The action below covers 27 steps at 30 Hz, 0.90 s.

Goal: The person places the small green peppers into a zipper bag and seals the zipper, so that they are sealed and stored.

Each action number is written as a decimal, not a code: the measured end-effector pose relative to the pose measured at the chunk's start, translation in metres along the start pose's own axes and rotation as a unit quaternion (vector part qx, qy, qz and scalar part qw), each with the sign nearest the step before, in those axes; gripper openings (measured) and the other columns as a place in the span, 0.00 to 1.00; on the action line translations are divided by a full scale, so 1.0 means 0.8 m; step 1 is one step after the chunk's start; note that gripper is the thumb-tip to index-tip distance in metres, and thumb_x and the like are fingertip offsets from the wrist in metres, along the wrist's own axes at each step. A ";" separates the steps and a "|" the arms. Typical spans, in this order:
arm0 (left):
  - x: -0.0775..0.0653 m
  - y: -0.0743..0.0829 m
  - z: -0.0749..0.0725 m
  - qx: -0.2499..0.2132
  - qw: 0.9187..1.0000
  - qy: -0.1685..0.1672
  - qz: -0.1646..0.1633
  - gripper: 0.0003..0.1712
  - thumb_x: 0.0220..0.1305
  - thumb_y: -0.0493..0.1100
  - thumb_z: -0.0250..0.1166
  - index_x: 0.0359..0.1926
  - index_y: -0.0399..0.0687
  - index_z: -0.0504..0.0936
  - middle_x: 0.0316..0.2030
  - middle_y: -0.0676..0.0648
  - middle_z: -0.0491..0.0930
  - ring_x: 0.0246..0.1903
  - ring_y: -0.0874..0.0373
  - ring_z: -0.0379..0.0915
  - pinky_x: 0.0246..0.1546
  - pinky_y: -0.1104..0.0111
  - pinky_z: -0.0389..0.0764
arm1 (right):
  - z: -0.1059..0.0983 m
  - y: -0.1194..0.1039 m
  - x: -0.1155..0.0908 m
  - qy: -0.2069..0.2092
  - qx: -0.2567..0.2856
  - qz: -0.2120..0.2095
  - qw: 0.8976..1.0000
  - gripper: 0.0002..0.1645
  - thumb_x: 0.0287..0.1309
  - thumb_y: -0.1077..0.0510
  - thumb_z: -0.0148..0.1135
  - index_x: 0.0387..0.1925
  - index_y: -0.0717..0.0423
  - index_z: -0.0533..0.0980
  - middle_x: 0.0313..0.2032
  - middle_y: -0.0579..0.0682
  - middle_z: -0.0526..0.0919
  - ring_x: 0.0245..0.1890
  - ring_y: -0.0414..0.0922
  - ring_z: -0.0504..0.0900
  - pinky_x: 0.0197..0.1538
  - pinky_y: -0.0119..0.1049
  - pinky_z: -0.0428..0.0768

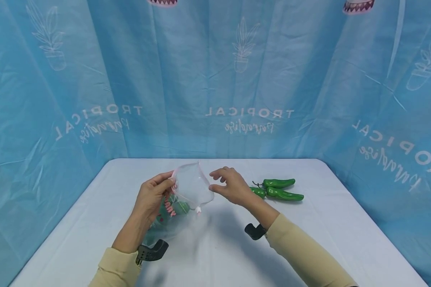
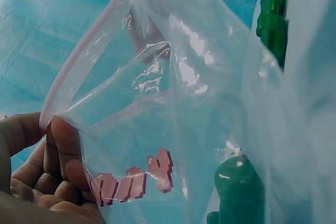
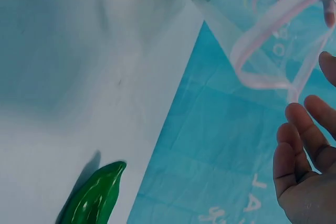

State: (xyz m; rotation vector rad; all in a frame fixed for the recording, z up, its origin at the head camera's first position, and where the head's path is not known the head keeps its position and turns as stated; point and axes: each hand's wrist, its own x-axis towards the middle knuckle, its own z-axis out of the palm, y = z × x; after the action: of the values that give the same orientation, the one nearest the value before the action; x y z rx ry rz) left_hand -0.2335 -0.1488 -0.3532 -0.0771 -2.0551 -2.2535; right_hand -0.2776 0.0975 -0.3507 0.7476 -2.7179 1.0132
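My left hand [image 1: 151, 198] pinches the rim of a clear plastic zip bag [image 1: 192, 184] with a pink-edged mouth, which gapes open. Pink lettering [image 2: 134, 184] is printed on the bag's side, and a green pepper [image 2: 237, 190] shows through the plastic low in the bag. My right hand [image 1: 233, 186] is beside the far side of the mouth, fingers parted and holding nothing, fingertips right at the bag's corner. Behind that hand several green peppers [image 1: 284, 194] lie on the table, one partly hidden by the wrist.
The white table [image 1: 93, 223] stands against a blue printed curtain [image 1: 186, 79] that closes off the back and both sides. A dark band with a small device [image 1: 152, 251] sits on each wrist.
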 end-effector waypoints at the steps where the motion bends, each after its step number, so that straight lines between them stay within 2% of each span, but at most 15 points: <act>1: 0.000 0.000 -0.001 0.000 1.000 0.001 0.000 0.26 0.63 0.46 0.62 0.58 0.36 0.73 0.26 0.59 0.79 0.25 0.65 0.69 0.26 0.74 0.71 | -0.003 0.002 -0.002 0.003 0.002 0.001 1.000 0.23 0.55 0.51 0.66 0.53 0.50 0.77 0.44 0.49 0.81 0.45 0.49 0.77 0.44 0.40 0.78; 12: 0.000 -0.001 -0.004 0.000 1.000 0.000 -0.001 0.26 0.63 0.47 0.62 0.58 0.36 0.73 0.26 0.60 0.79 0.25 0.65 0.68 0.27 0.74 0.70 | -0.019 0.036 -0.018 0.013 0.013 0.046 0.999 0.22 0.55 0.50 0.66 0.52 0.47 0.77 0.44 0.47 0.81 0.46 0.47 0.78 0.47 0.42 0.77; 21: -0.001 0.000 -0.004 0.003 1.000 0.002 -0.003 0.26 0.64 0.46 0.62 0.58 0.36 0.73 0.27 0.60 0.79 0.26 0.65 0.68 0.27 0.75 0.70 | -0.037 0.066 -0.036 0.017 0.021 0.056 0.998 0.23 0.56 0.51 0.65 0.53 0.50 0.77 0.48 0.52 0.80 0.48 0.50 0.77 0.50 0.45 0.76; 27: -0.002 0.001 -0.004 0.003 1.000 0.001 -0.004 0.26 0.64 0.46 0.62 0.58 0.35 0.73 0.26 0.60 0.79 0.26 0.64 0.68 0.28 0.75 0.71 | -0.051 0.092 -0.053 0.026 0.015 0.084 0.996 0.24 0.56 0.50 0.65 0.54 0.50 0.76 0.48 0.53 0.80 0.49 0.50 0.76 0.50 0.46 0.76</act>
State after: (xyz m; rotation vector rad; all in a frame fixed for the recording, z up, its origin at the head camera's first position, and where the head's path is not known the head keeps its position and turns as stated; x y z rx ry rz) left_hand -0.2319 -0.1522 -0.3533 -0.0657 -2.0633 -2.2510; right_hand -0.2791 0.1886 -0.3744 0.4957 -2.7627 1.0942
